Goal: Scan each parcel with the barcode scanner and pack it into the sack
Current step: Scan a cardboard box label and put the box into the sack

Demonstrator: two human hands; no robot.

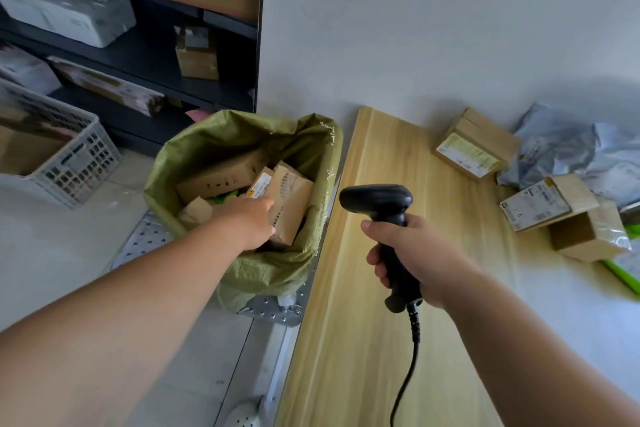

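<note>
Inside the green sack (194, 149), the left hand (251, 218) rested on a brown parcel (289, 204), its fingers hidden; unscanned parcels (474, 146) lay rightward on the desk (381, 253), nearer the right hand (412, 253) gripping the scanner (377, 199).

Left arm: stretched forward, left hand (251, 218) reaching palm-down; grip hidden.
Right hand (408, 253): fingers (375, 258) wrapped tight, forearm angled in.

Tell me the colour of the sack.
Olive green woven sack, clearest in the head view.

Left hand's fingers (268, 218) hidden among sack parcels (289, 204).
</note>
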